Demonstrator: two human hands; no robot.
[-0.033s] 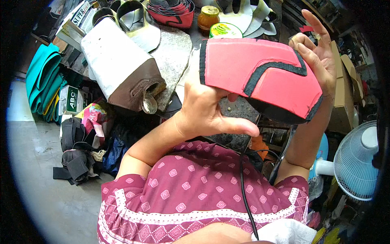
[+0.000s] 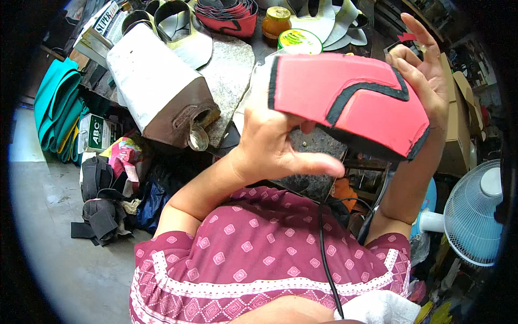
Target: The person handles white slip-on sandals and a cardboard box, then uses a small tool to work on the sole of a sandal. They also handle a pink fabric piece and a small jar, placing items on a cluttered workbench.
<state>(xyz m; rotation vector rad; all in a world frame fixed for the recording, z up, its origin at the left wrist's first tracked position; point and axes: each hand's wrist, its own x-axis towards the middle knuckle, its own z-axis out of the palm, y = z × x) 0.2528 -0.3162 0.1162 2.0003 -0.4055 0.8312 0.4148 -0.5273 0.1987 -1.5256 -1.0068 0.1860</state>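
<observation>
A red slipper upper [image 2: 372,110] with black trim and a black curved band is held up in front of me. My left hand [image 2: 270,143] has its fingers at the left end of the upper, partly hidden behind it, while the thumb sticks out below, free of the piece. Behind the right end is my right hand [image 2: 423,81], one finger raised and the others curled in toward the thumb. What those curled fingers pinch, if anything, I cannot make out. A small red scrap [image 2: 406,37] shows beside the raised finger.
On the bench stand a stack of similar red uppers [image 2: 229,19], an amber jar [image 2: 276,24], a green-lidded tub [image 2: 300,41] and a white-and-brown block [image 2: 156,81]. Folded green sheets [image 2: 56,102] are at left, a fan [image 2: 475,213] at right. A black cable [image 2: 324,243] crosses my front.
The upper has tilted a little, its left end shifting slightly right and down. Both hands keep nearly the same place.
</observation>
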